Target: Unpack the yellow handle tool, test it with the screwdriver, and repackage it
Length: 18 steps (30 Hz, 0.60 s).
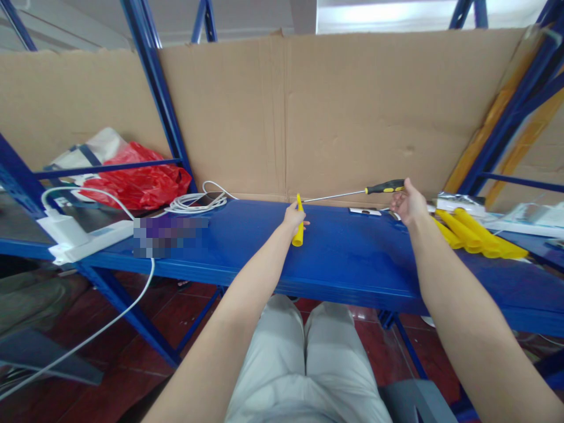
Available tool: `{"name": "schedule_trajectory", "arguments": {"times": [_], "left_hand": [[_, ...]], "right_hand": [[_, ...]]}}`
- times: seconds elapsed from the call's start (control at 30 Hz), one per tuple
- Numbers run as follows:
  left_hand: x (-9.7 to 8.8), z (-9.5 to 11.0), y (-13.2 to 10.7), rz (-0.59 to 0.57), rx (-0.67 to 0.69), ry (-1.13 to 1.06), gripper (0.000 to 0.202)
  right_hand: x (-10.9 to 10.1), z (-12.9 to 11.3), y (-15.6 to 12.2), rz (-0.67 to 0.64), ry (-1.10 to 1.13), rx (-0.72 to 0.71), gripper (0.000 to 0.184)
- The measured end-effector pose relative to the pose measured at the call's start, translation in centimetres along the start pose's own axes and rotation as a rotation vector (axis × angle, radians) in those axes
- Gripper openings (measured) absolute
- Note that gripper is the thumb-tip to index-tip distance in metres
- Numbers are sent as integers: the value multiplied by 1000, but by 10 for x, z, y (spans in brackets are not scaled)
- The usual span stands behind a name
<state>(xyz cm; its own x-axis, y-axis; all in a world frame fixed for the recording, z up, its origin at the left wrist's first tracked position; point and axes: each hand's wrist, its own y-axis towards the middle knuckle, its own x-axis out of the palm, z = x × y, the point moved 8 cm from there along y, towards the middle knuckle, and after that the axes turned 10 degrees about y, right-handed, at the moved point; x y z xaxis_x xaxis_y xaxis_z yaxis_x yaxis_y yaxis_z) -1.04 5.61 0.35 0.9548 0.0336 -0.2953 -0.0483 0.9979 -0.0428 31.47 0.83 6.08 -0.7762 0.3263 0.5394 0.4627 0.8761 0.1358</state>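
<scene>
My left hand (pixel 294 217) is closed around a yellow plastic tube (pixel 298 236), held nearly upright above the blue shelf (pixel 247 247). In my right hand (pixel 410 204) is the end of a black and yellow handle belonging to a long screwdriver (pixel 384 187). Its thin metal shaft runs left, roughly level, and its tip reaches the tube beside my left fingers. Whether the tip touches or enters the tube I cannot tell. Below the screwdriver handle a small black and white flat item (pixel 365 211) lies on the shelf.
Several yellow tubes (pixel 478 232) lie at the right, near a silvery-white box (pixel 460 202). At the left are a coiled white cable (pixel 198 201), a white power strip (pixel 94 241) and a red plastic bag (pixel 141 176). Cardboard (pixel 352 117) stands along the back between blue posts.
</scene>
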Motion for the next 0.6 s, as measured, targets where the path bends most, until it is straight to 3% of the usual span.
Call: {"name": "schedule_trajectory", "arguments": {"times": [0.3,0.6], "left_hand": [[0,3,-3,-24,19,13,74],[0,1,-1,-28,18,23,73]], "right_hand": [[-7,2,1,81,43,-1,37],[3,-2,-7,-24,107,9,40]]}}
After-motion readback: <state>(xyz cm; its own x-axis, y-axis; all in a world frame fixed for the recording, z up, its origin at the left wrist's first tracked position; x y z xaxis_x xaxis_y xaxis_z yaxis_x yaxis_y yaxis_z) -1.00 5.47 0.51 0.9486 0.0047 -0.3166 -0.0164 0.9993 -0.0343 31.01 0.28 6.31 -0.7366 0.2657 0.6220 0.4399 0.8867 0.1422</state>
